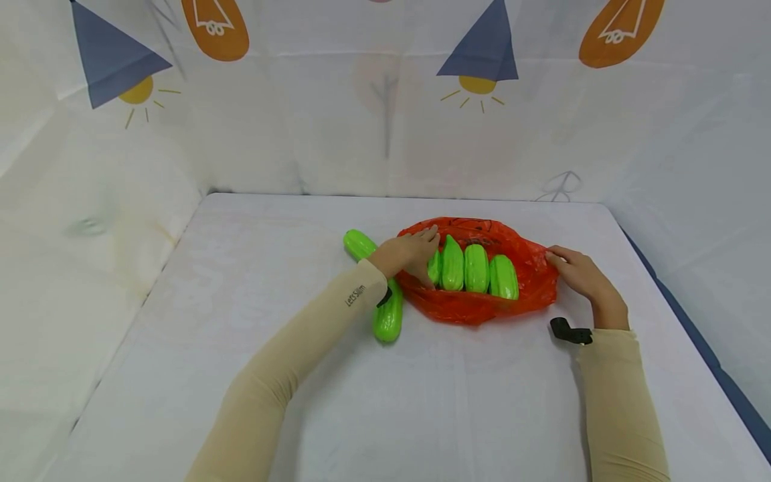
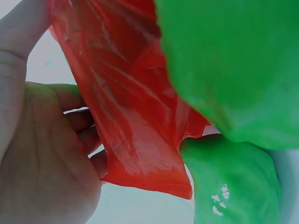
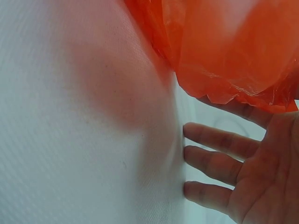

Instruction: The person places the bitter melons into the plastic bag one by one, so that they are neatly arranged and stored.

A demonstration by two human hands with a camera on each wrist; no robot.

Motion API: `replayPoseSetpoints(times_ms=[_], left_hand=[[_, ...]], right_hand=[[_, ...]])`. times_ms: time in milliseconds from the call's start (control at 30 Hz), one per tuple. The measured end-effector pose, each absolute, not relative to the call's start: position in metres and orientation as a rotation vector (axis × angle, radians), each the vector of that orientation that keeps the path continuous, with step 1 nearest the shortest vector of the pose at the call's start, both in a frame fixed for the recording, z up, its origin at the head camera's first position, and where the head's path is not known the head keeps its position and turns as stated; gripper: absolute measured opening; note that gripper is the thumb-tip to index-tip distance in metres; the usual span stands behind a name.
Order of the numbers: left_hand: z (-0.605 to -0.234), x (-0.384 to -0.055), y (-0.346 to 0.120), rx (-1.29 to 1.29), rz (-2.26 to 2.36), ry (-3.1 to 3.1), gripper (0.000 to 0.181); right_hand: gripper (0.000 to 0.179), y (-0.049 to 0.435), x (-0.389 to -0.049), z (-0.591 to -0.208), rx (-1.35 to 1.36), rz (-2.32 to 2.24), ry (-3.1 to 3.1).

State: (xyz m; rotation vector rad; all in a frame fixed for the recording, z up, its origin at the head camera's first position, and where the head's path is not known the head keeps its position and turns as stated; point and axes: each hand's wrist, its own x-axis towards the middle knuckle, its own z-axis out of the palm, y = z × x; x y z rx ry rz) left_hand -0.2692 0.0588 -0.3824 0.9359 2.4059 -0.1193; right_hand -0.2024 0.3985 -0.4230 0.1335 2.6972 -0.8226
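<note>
A red plastic bag [image 1: 464,310] lies with its mouth spread, holding several shiny green zucchini-like vegetables [image 1: 476,268] side by side. My left hand [image 1: 411,254] reaches over the bag's left rim, fingers straight and thumb spread apart. In the left wrist view its fingers pass behind a red flap of the bag [image 2: 126,107], their tips hidden. Beneath that wrist, outside the bag, shows another green vegetable [image 1: 387,321], partly covered; a green end [image 1: 359,244] sticks out farther back. The bag's right edge is pinched by my right hand [image 1: 581,273], whose other fingers [image 3: 217,165] extend loosely.
The white-covered table [image 1: 470,402] carries the bag near its far side. Behind it hangs a white printed sheet [image 1: 337,127], with a similar white side wall [image 1: 78,268] at the left. A dark blue strip [image 1: 699,328] runs along the right edge.
</note>
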Motion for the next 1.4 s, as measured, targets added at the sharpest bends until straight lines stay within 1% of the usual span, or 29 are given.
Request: replayPoseSetpoints(times_ms=[333,667,833,1100,1400], left_hand=[[-0.381,-0.27,0.055,0.96,-0.085,2.408,0.112],[-0.37,-0.27,0.042,1.056,0.173,2.423,0.115],[-0.363,-0.269,0.027,1.082,0.279,2.465,0.113],[-0.355,-0.264,-0.001,1.055,0.438,2.503,0.108],[-0.357,-0.259,-0.026,1.025,0.503,2.547,0.108]], right_hand=[[0.071,0.398,-0.202,-0.422,0.153,-0.817,2.694],[0.07,0.396,-0.201,-0.421,0.151,-0.817,2.697],[0.069,0.396,-0.201,-0.422,0.136,-0.806,2.708],[0.071,0.396,-0.202,-0.422,0.157,-0.798,2.694],[0.073,0.397,-0.201,-0.423,0.165,-0.793,2.694]])
